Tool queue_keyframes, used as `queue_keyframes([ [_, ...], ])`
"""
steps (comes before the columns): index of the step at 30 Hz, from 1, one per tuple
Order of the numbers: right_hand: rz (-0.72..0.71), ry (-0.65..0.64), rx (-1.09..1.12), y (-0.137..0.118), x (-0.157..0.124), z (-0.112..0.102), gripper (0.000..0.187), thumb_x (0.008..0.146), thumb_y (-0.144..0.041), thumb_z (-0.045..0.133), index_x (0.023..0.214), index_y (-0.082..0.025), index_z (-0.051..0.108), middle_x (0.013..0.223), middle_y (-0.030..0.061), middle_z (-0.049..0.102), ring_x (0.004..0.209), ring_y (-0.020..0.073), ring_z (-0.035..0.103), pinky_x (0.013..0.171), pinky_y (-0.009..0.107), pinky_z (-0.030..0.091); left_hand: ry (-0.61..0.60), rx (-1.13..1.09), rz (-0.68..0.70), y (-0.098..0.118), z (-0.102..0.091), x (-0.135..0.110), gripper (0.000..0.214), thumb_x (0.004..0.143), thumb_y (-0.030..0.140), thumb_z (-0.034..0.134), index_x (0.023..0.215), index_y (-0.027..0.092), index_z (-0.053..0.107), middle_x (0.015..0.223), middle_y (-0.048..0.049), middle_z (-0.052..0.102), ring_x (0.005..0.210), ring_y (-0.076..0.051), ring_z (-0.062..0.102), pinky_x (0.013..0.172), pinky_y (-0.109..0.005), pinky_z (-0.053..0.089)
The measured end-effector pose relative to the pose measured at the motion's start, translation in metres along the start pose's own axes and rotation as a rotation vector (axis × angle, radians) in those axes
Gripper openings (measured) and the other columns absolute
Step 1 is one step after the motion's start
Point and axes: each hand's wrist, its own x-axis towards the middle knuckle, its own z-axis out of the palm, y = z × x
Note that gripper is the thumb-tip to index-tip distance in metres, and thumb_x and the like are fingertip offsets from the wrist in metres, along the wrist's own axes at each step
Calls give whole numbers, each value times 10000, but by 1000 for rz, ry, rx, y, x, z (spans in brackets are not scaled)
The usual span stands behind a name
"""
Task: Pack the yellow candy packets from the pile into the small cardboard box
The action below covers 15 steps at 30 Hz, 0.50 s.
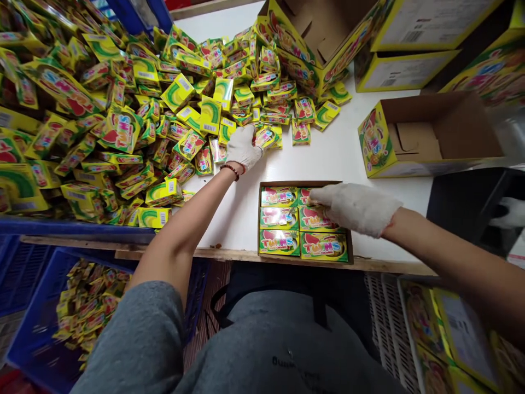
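Observation:
My left hand (245,149), in a white knit glove, is at the front of a heap of small TWINS boxes (123,128). Its thumb and fingers close around one small yellow-green box (266,137). Before me stands an open carton (303,183) at the table's front edge, holding several TWINS boxes (279,242) in two columns, faces up. My gloved right hand (356,207) lies over the carton's right side, fingers stretched out and the tips touching the top right box (304,195). It partly covers the boxes in that column.
An empty display carton (375,137) stands at the right, with a larger open carton (299,49) and stacked cartons (410,71) behind. Below left, a blue crate (36,334) holds more small boxes. A white crate (388,317) with filled cartons sits below right.

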Motion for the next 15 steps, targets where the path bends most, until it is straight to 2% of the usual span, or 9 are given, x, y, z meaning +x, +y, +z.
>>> queue_keyframes([
  [2, 150, 202, 142, 9, 0, -8, 272, 1013, -288, 587, 1212, -210, 755, 1145, 146, 838, 1003, 297, 770, 832, 375, 571, 59, 0, 13, 24, -16, -19, 346, 934, 456, 808, 1129, 231, 632, 1171, -96, 669, 1094, -262, 584, 1016, -480, 532],
  [4, 280, 480, 303, 16, 1, -18, 391, 1039, -348, 563, 1359, -170, 701, 1274, 194, 810, 1015, 301, 763, 872, 404, 584, 113, -32, 178, 54, -31, -45, 416, 937, 417, 797, 1270, 219, 648, 1306, -125, 657, 1214, -307, 608, 1075, -505, 522],
  [5, 304, 580, 381, 20, 1, -22, 463, 1040, -364, 563, 1436, -145, 657, 1344, 214, 785, 1010, 293, 760, 889, 411, 589, 91, -29, 270, 68, -35, -58, 457, 932, 369, 786, 1339, 217, 644, 1349, -134, 649, 1262, -327, 610, 1089, -521, 516],
  [6, 296, 617, 442, 24, 2, -25, 513, 1030, -373, 577, 1479, -131, 629, 1381, 219, 770, 999, 284, 758, 897, 413, 593, 62, -17, 341, 82, -38, -71, 468, 950, 335, 755, 1389, 225, 639, 1367, -136, 648, 1285, -339, 613, 1096, -537, 511],
  [7, 267, 599, 472, 28, 3, -26, 521, 1016, -378, 593, 1474, -133, 638, 1371, 207, 774, 983, 278, 754, 894, 412, 597, 22, 0, 392, 93, -38, -83, 457, 980, 298, 706, 1428, 242, 632, 1370, -133, 654, 1292, -340, 620, 1093, -543, 513],
  [9, 208, 490, 428, 36, 5, -23, 415, 999, -380, 602, 1341, -181, 730, 1231, 150, 815, 969, 284, 746, 874, 410, 599, -55, 36, 449, 110, -32, -101, 454, 1025, 246, 621, 1479, 234, 618, 1364, -145, 668, 1275, -329, 633, 1078, -531, 529],
  [12, 168, 373, 272, 48, 5, -6, 305, 1016, -365, 566, 1172, -247, 801, 1052, 97, 820, 975, 293, 740, 855, 397, 591, -168, 89, 459, 120, -17, -116, 423, 1043, 220, 572, 1459, 162, 632, 1339, -173, 684, 1220, -312, 645, 1029, -481, 565],
  [15, 141, 360, 135, 52, 2, 12, 306, 1021, -332, 553, 1100, -220, 827, 1137, 141, 809, 1017, 305, 730, 867, 402, 583, -252, 140, 451, 123, -9, -120, 355, 1066, 154, 500, 1370, 149, 681, 1285, -155, 704, 1171, -286, 656, 999, -431, 568],
])
